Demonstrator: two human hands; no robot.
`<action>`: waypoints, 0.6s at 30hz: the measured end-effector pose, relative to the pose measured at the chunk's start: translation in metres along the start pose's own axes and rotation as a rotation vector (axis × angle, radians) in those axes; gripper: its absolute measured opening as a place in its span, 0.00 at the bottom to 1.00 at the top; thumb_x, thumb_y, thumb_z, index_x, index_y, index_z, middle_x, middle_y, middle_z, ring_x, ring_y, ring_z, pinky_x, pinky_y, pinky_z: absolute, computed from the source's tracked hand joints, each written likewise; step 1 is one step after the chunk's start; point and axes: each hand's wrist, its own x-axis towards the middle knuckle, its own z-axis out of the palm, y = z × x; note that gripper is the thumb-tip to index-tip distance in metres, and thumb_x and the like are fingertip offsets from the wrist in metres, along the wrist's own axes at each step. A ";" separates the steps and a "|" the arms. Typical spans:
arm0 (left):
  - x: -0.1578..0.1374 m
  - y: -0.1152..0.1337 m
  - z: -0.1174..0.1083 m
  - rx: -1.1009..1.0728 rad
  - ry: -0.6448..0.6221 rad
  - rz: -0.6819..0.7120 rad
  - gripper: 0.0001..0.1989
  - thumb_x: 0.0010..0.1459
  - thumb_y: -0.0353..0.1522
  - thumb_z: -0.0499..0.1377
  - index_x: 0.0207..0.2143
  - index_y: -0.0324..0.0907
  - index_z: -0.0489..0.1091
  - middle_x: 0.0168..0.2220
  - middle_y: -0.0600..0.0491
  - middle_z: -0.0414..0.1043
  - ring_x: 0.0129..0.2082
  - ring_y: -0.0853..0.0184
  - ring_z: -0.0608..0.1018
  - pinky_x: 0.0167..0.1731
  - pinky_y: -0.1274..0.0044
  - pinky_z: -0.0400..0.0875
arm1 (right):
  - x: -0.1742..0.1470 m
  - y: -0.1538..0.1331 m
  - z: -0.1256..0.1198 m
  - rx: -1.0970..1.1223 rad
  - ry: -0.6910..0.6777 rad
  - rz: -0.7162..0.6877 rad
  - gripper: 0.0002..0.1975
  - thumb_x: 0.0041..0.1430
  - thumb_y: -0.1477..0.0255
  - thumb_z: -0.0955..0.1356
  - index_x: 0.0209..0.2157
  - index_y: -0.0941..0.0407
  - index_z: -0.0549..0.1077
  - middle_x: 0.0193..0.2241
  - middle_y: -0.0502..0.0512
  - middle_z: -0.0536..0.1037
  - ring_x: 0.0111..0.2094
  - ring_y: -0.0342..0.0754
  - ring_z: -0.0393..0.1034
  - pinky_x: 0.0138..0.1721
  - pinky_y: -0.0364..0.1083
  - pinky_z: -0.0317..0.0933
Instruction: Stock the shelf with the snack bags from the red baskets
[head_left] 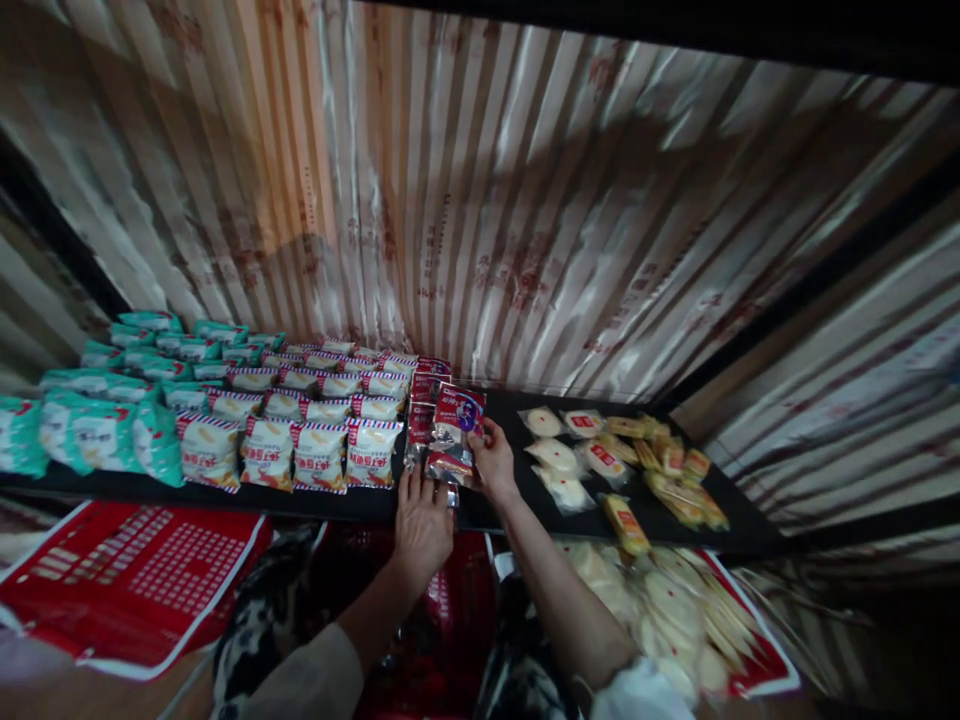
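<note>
On the black shelf [517, 508], a row of red snack packets [420, 422] runs from front to back. My right hand [495, 462] is closed on the right edge of a red snack packet [454, 420], with thumb and fingers pinching it. That packet leans up at the front of the row, and its lower part looks silvery. My left hand [425, 522] rests at the shelf's front edge just below, palm down, its fingers stretched toward the bottoms of the front packets. A small silvery packet end shows beside its fingertips.
White snack bags [319, 455] stand in rows left of the red ones, with teal bags [105, 435] farther left. Flat round packs [556, 455] and yellow packs [679, 490] lie at right. Red baskets [142, 590] sit below the shelf; corrugated sheeting [487, 200] rises behind.
</note>
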 end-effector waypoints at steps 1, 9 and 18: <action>-0.002 0.001 0.000 0.002 0.006 -0.004 0.19 0.53 0.32 0.54 0.48 0.40 0.69 0.51 0.43 0.69 0.56 0.51 0.65 0.57 0.55 0.54 | 0.005 -0.001 0.006 -0.067 -0.013 -0.044 0.26 0.45 0.64 0.69 0.48 0.56 0.68 0.25 0.48 0.75 0.25 0.45 0.70 0.29 0.44 0.64; -0.012 0.000 0.003 -0.005 0.033 -0.001 0.19 0.54 0.31 0.54 0.49 0.39 0.68 0.54 0.42 0.66 0.56 0.50 0.65 0.54 0.56 0.59 | 0.015 -0.008 0.038 -0.460 -0.101 -0.191 0.23 0.52 0.71 0.65 0.52 0.56 0.65 0.36 0.56 0.78 0.37 0.49 0.73 0.40 0.46 0.64; -0.015 -0.001 0.004 -0.003 0.037 0.002 0.19 0.55 0.30 0.52 0.50 0.39 0.68 0.55 0.43 0.66 0.57 0.50 0.64 0.53 0.58 0.61 | 0.013 -0.015 0.051 -0.724 -0.114 -0.220 0.21 0.57 0.72 0.61 0.54 0.57 0.64 0.43 0.60 0.75 0.42 0.51 0.71 0.42 0.46 0.62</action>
